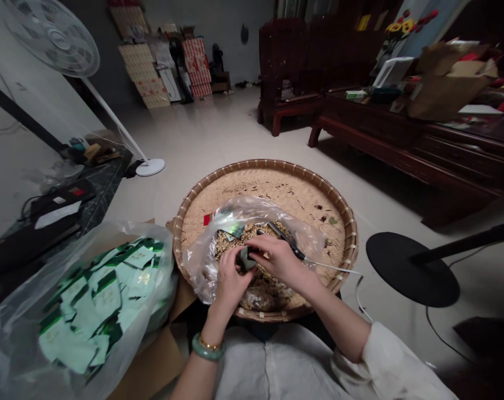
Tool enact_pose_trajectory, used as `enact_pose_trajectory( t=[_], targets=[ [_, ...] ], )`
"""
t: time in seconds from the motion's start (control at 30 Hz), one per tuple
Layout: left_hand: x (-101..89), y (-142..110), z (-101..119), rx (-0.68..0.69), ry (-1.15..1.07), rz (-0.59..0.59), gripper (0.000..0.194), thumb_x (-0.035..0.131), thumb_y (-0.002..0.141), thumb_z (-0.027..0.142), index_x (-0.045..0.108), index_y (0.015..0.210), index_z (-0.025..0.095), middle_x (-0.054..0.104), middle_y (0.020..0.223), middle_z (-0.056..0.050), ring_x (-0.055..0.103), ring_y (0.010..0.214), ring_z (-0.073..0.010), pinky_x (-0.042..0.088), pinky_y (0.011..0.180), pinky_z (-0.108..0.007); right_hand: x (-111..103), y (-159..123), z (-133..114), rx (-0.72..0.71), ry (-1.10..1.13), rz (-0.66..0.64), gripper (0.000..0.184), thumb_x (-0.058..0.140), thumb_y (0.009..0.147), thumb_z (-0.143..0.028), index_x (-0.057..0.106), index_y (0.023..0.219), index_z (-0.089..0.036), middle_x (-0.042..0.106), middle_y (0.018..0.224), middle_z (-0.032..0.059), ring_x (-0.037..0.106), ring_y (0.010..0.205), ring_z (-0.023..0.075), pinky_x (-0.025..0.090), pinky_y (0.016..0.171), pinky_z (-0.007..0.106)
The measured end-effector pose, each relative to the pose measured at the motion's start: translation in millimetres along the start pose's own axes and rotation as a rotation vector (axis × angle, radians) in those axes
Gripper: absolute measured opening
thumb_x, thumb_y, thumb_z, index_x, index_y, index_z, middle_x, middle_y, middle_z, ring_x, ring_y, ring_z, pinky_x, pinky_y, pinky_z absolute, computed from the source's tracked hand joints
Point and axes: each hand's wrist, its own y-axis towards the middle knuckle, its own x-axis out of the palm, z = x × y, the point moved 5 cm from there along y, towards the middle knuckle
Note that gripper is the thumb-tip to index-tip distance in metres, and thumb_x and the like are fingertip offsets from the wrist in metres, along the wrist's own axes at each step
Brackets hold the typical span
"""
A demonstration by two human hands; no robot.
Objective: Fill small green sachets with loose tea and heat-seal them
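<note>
My left hand and my right hand meet over a round woven basket tray, both pinched on a small green packet. A thin dark tool with a white cord lies along my right hand. Under my hands an open clear plastic bag holds loose tan bits and a few green packets. A green bangle sits on my left wrist.
A large clear bag of green-and-white sachets rests in a cardboard box at the left. A standing fan rises at the far left, a black round stand base lies at the right, and dark wooden furniture lines the far right.
</note>
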Motion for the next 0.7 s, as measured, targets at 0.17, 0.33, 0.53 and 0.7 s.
enact_pose_trajectory(
  t=[0.17, 0.33, 0.53, 0.7],
  targets=[
    [-2.6, -3, 1, 0.008, -0.006, 0.033, 0.047, 0.063, 0.07, 0.012, 0.052, 0.115, 0.018, 0.057, 0.111, -0.011, 0.056, 0.101, -0.0243, 0.053, 0.067, -0.031, -1, -7, -10, 0.029, -0.205, 0.008, 0.022, 0.062, 0.084, -0.031, 0.066, 0.103, -0.019, 0.063, 0.096, 0.0099, 0.054, 0.094, 0.0237, 0.049, 0.08, 0.04],
    [-6.7, -1, 3, 0.036, 0.087, 0.083, 0.046, 0.068, 0.067, 0.015, 0.057, 0.112, 0.018, 0.062, 0.107, -0.011, 0.055, 0.103, -0.0278, 0.047, 0.089, -0.044, 10, -15, -2, 0.082, -0.363, -0.067, 0.012, 0.06, 0.085, -0.025, 0.066, 0.08, -0.017, 0.058, 0.089, 0.0111, 0.049, 0.088, 0.024, 0.047, 0.072, 0.037],
    [-9.3, 2, -18, -0.28, -0.235, -0.157, 0.043, 0.076, 0.06, 0.027, 0.067, 0.101, 0.016, 0.07, 0.098, -0.008, 0.063, 0.089, -0.0245, 0.048, 0.082, -0.038, -7, -12, 23, 0.22, 0.027, -0.073, 0.022, 0.05, 0.09, -0.023, 0.06, 0.072, -0.016, 0.058, 0.085, 0.0053, 0.055, 0.078, 0.0155, 0.043, 0.07, 0.027],
    [-9.7, -2, -28, -0.5, -0.517, -0.349, 0.025, 0.076, 0.059, 0.029, 0.073, 0.076, 0.012, 0.072, 0.071, -0.005, 0.062, 0.065, -0.0182, 0.047, 0.066, -0.028, -20, -11, 36, 0.304, 0.179, -0.126, 0.034, 0.052, 0.088, -0.033, 0.056, 0.06, -0.015, 0.053, 0.073, 0.0022, 0.051, 0.068, 0.013, 0.039, 0.063, 0.024]
  ],
)
